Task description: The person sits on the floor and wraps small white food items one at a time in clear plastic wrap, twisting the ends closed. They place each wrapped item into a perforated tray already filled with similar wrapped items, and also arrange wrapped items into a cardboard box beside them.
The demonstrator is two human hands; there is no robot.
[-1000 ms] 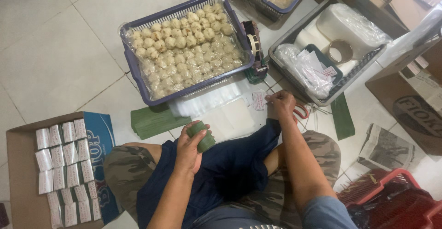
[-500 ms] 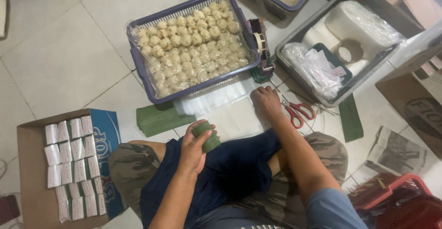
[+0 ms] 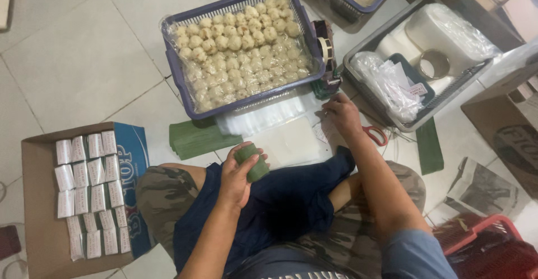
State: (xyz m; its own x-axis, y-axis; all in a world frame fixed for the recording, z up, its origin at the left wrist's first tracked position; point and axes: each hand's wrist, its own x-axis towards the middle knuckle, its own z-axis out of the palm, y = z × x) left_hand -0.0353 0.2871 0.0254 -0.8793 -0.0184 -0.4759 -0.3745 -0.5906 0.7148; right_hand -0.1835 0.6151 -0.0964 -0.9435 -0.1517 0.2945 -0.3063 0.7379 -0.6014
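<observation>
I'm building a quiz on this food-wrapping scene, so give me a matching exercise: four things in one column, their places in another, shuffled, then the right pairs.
Things:
1. green leaf-wrapped roll
2. red-handled scissors
3. white wrapped packets
4. pale dough balls

Places:
A. in the purple basket
B. in rows in the cardboard box
C. in the left hand
D. on the floor beside the right hand

Pairs: 1-C, 2-D, 3-B, 4-A
</observation>
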